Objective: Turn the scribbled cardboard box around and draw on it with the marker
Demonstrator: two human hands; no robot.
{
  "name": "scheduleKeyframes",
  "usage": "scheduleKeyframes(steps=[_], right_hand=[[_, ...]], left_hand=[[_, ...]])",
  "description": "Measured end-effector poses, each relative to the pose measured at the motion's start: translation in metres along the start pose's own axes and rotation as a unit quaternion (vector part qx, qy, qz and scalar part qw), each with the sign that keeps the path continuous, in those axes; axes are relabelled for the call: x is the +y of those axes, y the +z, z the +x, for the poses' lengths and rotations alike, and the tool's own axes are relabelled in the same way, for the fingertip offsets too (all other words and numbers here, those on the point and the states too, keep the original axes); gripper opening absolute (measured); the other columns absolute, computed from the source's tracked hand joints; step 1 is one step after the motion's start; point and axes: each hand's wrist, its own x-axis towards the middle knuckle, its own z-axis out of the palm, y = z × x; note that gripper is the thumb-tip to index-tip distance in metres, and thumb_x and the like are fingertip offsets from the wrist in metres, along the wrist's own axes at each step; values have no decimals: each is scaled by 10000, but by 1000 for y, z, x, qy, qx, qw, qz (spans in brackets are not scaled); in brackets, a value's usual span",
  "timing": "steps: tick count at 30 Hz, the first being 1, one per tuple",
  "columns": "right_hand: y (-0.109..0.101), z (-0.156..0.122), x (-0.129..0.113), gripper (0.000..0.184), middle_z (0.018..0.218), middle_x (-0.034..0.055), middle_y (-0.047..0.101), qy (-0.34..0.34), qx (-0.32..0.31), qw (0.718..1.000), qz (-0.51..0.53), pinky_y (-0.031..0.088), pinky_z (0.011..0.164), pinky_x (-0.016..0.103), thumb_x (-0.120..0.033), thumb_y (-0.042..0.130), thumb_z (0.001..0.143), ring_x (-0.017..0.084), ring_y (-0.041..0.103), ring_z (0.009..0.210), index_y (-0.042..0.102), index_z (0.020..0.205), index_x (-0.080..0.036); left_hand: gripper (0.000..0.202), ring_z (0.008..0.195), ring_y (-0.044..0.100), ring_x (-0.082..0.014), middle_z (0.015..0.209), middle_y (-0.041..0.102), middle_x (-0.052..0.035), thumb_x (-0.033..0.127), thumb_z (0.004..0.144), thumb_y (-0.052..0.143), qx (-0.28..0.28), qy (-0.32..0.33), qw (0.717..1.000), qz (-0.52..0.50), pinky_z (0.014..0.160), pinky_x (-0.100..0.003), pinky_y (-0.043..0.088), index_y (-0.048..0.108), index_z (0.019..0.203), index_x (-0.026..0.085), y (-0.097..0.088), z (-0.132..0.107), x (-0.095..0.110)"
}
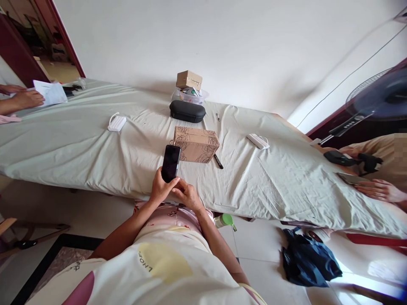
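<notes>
A black smartphone (171,163) with a dark screen stands tilted up in my left hand (161,186), whose fingers and thumb wrap its lower part. My right hand (188,195) is closed at the phone's bottom corner, against the left thumb; part of its grip is hidden. Just beyond the phone a patterned cardboard box (196,145) sits on the cloth-covered table (143,156). A ring shape (172,142) shows at the phone's top edge. Beside the box's right side lies a black marker (218,161).
Behind the box are a black zip case (187,111), a plastic tub (200,98) and a small carton (188,80). White devices with straps (117,123) lie on both sides. At left, another person's hands hold papers (52,93); at right, a person's hand (380,190) rests by a dark tablet-like object (351,179).
</notes>
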Motion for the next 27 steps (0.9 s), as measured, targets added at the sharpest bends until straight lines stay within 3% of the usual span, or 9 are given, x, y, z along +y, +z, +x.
scheduleKeyframes(steps=[4, 7, 10, 17, 21, 24, 27], right_hand=[[1, -1, 2, 562, 904, 27, 728, 2, -6, 1000, -2, 496, 745, 284, -584, 600, 992, 144, 591, 729, 629, 1406, -205], [2, -1, 4, 539, 896, 29, 725, 6, -7, 1000, -4, 486, 723, 281, -590, 591, 994, 142, 581, 717, 659, 1373, -212], [2, -1, 3, 483, 891, 26, 724, 5, -1, 1000, -11, 482, 726, 284, -564, 592, 1000, 141, 583, 717, 695, 1322, -219], [3, -2, 2, 461, 907, 31, 739, 18, 4, 1000, 5, 478, 687, 274, -559, 619, 980, 136, 588, 711, 721, 1277, -221], [-7, 5, -1, 474, 955, 49, 759, 15, 29, 998, 50, 539, 780, 315, -606, 650, 946, 170, 665, 816, 733, 1232, -238], [-37, 22, -10, 453, 948, 59, 751, 5, 117, 991, 69, 559, 784, 342, -628, 669, 921, 183, 671, 803, 745, 1150, -244], [-85, 52, -17, 421, 956, 53, 715, -38, 343, 938, 22, 545, 814, 353, -609, 638, 931, 190, 648, 855, 720, 1109, -236]], left_hand=[[688, 1259, 630, -376, 1268, 658, -176, 461, 753, 796, 49, 4, 990, 131, 1086, -511, 507, 552, 1318, 154, -19, 35, -9], [809, 1488, 423, -457, 1519, 479, -312, 404, 711, 816, 98, 12, 968, 229, 1236, -566, 357, 514, 1378, 58, -34, 64, -21], [835, 1535, 338, -495, 1591, 370, -379, 394, 706, 807, 114, -5, 947, 300, 1265, -604, 280, 513, 1379, -3, -44, 80, -33], [848, 1550, 313, -502, 1611, 347, -398, 475, 756, 767, 94, -57, 924, 366, 1255, -624, 270, 540, 1390, -41, -53, 83, -45], [891, 1575, 249, -514, 1648, 279, -398, 496, 808, 745, 81, -33, 927, 364, 1243, -682, 245, 482, 1471, -38, -52, 80, -47], [850, 1573, 262, -510, 1649, 306, -366, 534, 869, 699, 91, 29, 948, 303, 1213, -719, 273, 452, 1518, 44, -44, 82, -45], [733, 1519, 401, -445, 1580, 451, -297, 596, 943, 606, 81, 120, 973, 181, 1199, -641, 372, 480, 1494, 130, -27, 95, -32]])
